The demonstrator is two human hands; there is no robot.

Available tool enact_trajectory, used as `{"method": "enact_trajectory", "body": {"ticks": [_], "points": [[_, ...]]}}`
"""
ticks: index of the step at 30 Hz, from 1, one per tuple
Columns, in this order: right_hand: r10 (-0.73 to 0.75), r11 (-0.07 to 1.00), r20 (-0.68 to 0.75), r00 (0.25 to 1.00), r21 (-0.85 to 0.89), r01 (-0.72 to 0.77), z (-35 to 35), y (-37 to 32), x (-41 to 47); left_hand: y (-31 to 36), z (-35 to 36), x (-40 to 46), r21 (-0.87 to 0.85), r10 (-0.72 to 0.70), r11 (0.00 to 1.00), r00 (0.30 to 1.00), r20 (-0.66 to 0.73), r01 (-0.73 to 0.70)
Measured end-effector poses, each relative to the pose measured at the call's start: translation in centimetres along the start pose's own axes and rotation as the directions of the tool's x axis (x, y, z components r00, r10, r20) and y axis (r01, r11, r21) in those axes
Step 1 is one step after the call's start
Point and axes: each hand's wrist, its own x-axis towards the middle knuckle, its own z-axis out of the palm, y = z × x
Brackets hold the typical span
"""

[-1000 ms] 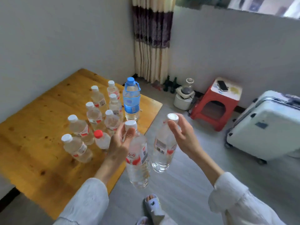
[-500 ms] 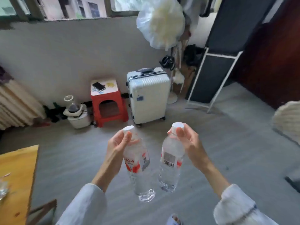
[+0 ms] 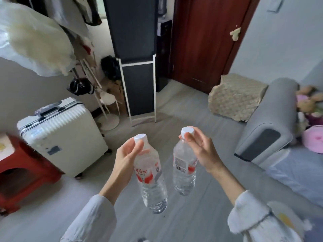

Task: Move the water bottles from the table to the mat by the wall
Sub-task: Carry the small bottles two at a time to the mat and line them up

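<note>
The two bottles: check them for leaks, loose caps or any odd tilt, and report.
Nothing stands out. The left hand pinches one bottle near its white cap, and it hangs slightly tilted. The right hand holds the other bottle by its cap, close to upright. Both caps are on, and no drips show on the grey floor.

clear bottles (image 3: pixel 151 173) with white caps and red-white labels, cream ribbed suitcase (image 3: pixel 64 137), red stool (image 3: pixel 22 173), grey floor (image 3: pixel 201 215)

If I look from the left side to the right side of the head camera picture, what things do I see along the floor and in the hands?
Red stool → white suitcase → left hand with its bottle → right hand's bottle → right hand → grey sofa arm → pink round thing.
</note>
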Motion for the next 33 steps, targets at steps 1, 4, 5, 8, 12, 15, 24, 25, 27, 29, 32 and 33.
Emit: {"method": "enact_trajectory", "body": {"ticks": [1,4,5,8,12,15,24,25,27,29,32,33], "points": [[-0.002,1.0,-0.039,0.999,0.003,0.002,-1.4,0.5,1.3,-0.1,1.3,2.2,0.001,-0.001,1.0,1.0,0.024,0.001],[-0.009,1.0,-0.148,0.989,-0.001,0.009,-5.4,2.2,5.6,-0.4,5.2,9.0,0.002,-0.005,1.0,0.995,0.095,0.005],[-0.01,1.0,-0.182,0.983,0.005,0.011,-6.8,2.9,7.3,-0.5,6.6,11.4,0.003,-0.009,1.0,0.993,0.118,0.009],[-0.009,1.0,-0.265,0.964,-0.001,0.01,-10.9,4.7,12.9,-0.9,10.7,18.8,0.005,-0.005,1.0,0.98,0.201,0.004],[0.009,0.999,-0.351,0.936,-0.031,-0.021,-16.3,6.0,21.2,-0.8,15.8,29.2,0.029,-0.028,0.999,0.947,0.32,0.019],[0.0,0.997,-0.424,0.905,-0.074,-0.034,-20.7,6.5,26.7,0.0,19.9,36.8,0.068,-0.029,0.998,0.925,0.38,0.004],[-0.012,0.979,-0.541,0.841,-0.176,-0.099,-35.7,9.8,40.7,-0.9,36.0,55.1,0.092,-0.017,0.995,0.834,0.551,-0.041],[-0.01,0.978,-0.536,0.844,-0.18,-0.102,-37.6,10.3,42.4,-1.3,37.9,56.9,0.095,-0.014,0.994,0.832,0.555,-0.046],[-0.016,0.975,-0.529,0.848,-0.195,-0.103,-41.8,11.3,45.8,-1.8,41.9,60.7,0.096,-0.008,0.994,0.831,0.556,-0.054],[-0.028,0.969,-0.523,0.852,-0.225,-0.106,-46.1,12.0,49.3,-2.0,45.9,64.5,0.111,-0.018,0.992,0.833,0.553,-0.052],[-0.049,0.967,-0.529,0.847,-0.237,-0.092,-51.9,12.4,54.3,-1.9,51.3,70.1,0.126,-0.019,0.99,0.834,0.552,-0.061],[-0.051,0.968,-0.539,0.841,-0.235,-0.092,-53.8,12.6,56.0,-1.8,53.0,72.0,0.131,-0.017,0.989,0.835,0.55,-0.066]]}}
